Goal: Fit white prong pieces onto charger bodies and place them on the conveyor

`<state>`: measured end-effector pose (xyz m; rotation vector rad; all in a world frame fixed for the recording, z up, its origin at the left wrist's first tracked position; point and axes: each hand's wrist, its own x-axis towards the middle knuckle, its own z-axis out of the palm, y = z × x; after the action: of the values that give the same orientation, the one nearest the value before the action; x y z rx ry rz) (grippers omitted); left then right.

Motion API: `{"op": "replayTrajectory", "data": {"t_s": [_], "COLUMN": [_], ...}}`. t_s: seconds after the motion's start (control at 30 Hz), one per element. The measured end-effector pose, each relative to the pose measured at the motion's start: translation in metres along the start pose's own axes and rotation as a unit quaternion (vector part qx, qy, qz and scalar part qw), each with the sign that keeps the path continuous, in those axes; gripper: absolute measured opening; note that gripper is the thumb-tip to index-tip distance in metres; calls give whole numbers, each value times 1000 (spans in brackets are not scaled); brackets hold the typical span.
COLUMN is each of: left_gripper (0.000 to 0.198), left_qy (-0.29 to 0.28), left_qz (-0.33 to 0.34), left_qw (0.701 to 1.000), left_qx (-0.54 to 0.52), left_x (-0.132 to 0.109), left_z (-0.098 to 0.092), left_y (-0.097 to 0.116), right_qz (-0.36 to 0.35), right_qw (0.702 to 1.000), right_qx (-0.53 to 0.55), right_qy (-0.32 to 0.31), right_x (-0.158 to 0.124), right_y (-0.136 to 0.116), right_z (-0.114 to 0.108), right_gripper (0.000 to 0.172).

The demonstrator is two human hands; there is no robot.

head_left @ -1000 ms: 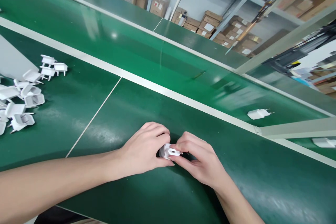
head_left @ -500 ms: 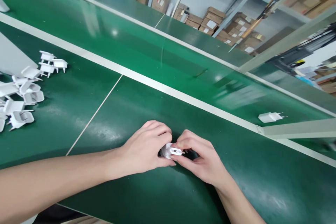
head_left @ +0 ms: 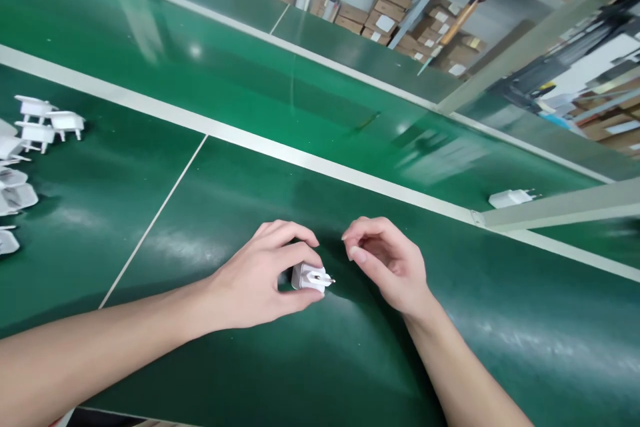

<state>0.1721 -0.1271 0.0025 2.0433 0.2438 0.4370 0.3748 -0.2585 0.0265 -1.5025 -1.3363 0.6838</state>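
Right hand (head_left: 387,260) has let go: fingers loosely curled, open, now just apart from the white plug charger (head_left: 310,278). Left hand (head_left: 260,273) alone pinches it, fingers above and below the body, metal prongs pointing right, over the green surface (head_left: 280,367). Can't tell if the charger touches the surface. Heap of chargers (head_left: 35,133) at the left edge; another charger (head_left: 510,198) lies alone at right. Cardboard boxes (head_left: 385,27) on shelves (head_left: 425,7), upper right.
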Motion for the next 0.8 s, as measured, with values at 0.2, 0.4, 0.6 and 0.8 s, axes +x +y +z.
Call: {"op": "replayTrajectory", "data": {"t_s": [0.2,0.4,0.6,0.8], "left_gripper": [20,18,15,32], "left_qy": [-3,6,4,-9], "left_qz": [-4,-17,3,-25], "left_qw": [1000,1000,1000,1000], "left_qx": [-16,-22,-26,-12], "left_x": [-1,-1,2,1], "left_z": [1,1,1,0], "left_y": [-2,0,1,-2], "right_qz": [-46,-90,-107,-172], "right_qw": [997,989,986,962], "right_qx": [-21,-5,-50,-153], "right_qy": [-63,-117,-117,-144], "right_x": [1,-1,-1,0], "right_y": [-2,-9,-9,-7], "right_z": [7,13,21,21], "right_gripper": [6,23,20,21]}}
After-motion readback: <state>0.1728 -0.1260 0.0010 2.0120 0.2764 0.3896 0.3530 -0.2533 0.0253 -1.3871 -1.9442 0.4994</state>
